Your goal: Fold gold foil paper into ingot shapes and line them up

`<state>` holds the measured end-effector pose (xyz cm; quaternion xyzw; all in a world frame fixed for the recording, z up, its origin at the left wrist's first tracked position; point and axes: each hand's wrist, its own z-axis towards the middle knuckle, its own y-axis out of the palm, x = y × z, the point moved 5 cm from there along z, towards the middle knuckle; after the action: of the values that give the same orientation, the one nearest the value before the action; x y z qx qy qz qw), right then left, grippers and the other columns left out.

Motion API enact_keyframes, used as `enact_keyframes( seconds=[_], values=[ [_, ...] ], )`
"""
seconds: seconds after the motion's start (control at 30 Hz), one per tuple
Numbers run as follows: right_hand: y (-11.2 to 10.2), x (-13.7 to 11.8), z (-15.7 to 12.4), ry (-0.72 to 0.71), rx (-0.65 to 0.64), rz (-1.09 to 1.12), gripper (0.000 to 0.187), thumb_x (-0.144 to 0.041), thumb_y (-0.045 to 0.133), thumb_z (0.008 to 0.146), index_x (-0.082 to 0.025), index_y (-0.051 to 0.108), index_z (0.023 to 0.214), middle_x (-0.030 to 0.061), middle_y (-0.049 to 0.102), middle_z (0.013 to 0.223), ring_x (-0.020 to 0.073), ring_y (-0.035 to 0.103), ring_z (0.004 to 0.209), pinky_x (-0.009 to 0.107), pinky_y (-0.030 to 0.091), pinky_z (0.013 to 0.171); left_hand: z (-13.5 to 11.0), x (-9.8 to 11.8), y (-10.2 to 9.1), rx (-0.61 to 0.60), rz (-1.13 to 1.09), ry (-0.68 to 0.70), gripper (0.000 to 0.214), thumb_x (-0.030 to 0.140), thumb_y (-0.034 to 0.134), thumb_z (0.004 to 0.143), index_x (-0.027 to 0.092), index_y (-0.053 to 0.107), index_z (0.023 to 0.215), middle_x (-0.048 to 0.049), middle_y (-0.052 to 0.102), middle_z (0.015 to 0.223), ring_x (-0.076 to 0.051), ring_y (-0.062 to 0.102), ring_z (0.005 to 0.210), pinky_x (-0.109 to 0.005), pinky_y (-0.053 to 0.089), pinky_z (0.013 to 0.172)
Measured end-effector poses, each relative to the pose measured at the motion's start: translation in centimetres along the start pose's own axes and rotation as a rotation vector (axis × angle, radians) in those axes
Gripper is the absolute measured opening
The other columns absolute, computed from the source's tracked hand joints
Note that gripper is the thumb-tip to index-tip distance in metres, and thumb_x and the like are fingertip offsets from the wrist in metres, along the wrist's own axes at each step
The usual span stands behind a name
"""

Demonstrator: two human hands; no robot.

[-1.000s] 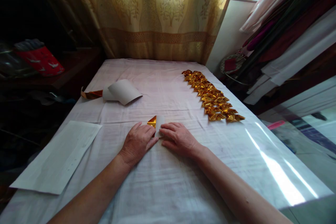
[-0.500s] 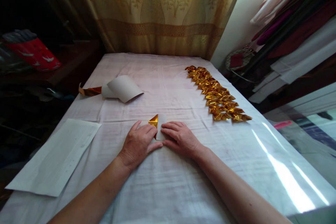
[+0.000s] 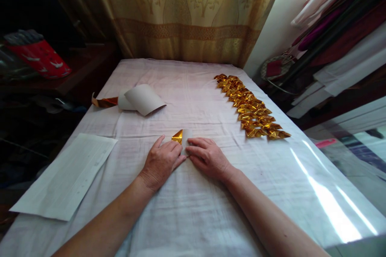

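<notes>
Your left hand [image 3: 161,161] and right hand [image 3: 208,157] lie flat, fingers stretched out, pressing the small gold-and-white folded paper [image 3: 180,138] onto the white cloth-covered table [image 3: 193,209]. Its lower part seems hidden.

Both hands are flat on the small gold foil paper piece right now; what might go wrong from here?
1. The small gold-and-white foil paper piece is pinned between the left hand and right hand; on the soft white cloth it may slip and crease crooked.
2. A sweeping right forearm could scatter the row of folded gold foil pieces nearby.
</notes>
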<state>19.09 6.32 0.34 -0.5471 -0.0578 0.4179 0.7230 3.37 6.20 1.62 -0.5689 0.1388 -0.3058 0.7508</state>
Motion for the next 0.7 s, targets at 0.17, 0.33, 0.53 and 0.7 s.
enact_keyframes(
  seconds=[0.17,0.33,0.53,0.7],
  values=[
    [0.4,0.1,0.3,-0.026,0.033,-0.028,0.017,-0.025,0.057,0.095,-0.024,0.073,0.095,0.0083,0.071,0.117,0.0208,0.064,0.108,0.038,0.049,0.093,-0.4,-0.6,-0.1,0.007,-0.081,-0.001,0.011,0.030,0.056,0.094,0.021,0.063,0.095,-0.0034,0.072,0.100,-0.020,0.067,0.095,-0.046,0.036,0.108],
    [0.3,0.0,0.9,-0.014,0.011,0.033,0.016,-0.023,0.056,0.095,-0.023,0.072,0.093,0.0063,0.072,0.113,0.0203,0.064,0.105,0.037,0.048,0.094,-1.0,-1.4,-0.1,-0.022,-0.206,-0.043,0.016,0.029,0.052,0.096,0.024,0.067,0.100,-0.0026,0.072,0.114,-0.019,0.067,0.105,-0.045,0.037,0.109],
    [0.7,0.5,1.9,0.030,0.024,0.074,0.011,-0.023,0.059,0.093,-0.022,0.070,0.090,0.0051,0.074,0.105,0.0182,0.065,0.096,0.035,0.046,0.088,-0.9,-1.7,0.3,-0.014,-0.227,-0.097,0.017,0.024,0.052,0.095,0.023,0.068,0.096,-0.0037,0.074,0.111,-0.019,0.068,0.102,-0.047,0.037,0.110],
    [1.2,0.7,2.4,0.088,0.019,0.072,0.008,-0.024,0.063,0.091,-0.022,0.070,0.087,0.0041,0.073,0.102,0.0185,0.064,0.094,0.035,0.045,0.089,-0.9,-1.6,0.3,-0.001,-0.226,-0.099,0.015,0.023,0.053,0.094,0.023,0.068,0.095,-0.0029,0.074,0.111,-0.019,0.068,0.101,-0.046,0.038,0.110]
  ],
)
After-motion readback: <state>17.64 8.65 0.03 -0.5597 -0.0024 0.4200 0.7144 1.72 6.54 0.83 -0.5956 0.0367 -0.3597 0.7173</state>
